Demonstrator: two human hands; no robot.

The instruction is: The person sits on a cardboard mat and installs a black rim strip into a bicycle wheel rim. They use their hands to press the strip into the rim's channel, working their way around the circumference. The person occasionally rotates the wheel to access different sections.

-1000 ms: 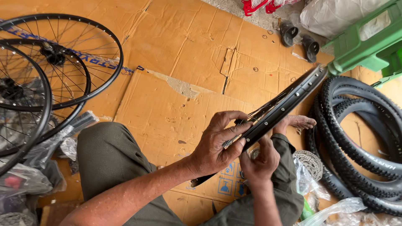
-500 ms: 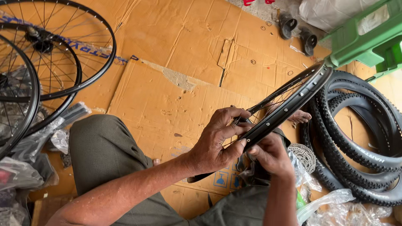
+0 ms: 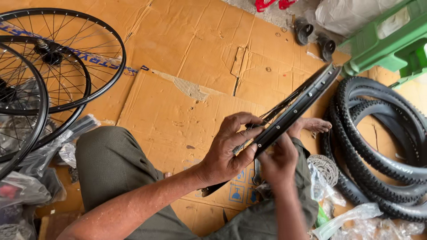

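A black bicycle rim (image 3: 307,98) with thin spokes stands on edge across my lap, slanting from lower left to upper right. My left hand (image 3: 231,149) grips its near part, thumb pressed on the rim wall and fingers curled over the spokes. My right hand (image 3: 278,160) is closed on the rim from below, right beside the left thumb. My bare foot (image 3: 313,125) rests under the rim on the cardboard floor (image 3: 195,53).
Several spoked black wheels (image 3: 53,71) lie at the left with clear plastic bags (image 3: 40,160). Knobby black tyres (image 3: 382,138) are stacked at the right, a silver cassette (image 3: 327,166) beside them. A green plastic stool (image 3: 387,44) and two black hubs (image 3: 316,38) are at the top right.
The view has shifted slightly and the rim sits a little lower. My left fingers have closed further over the spokes; both hands stay on the rim.
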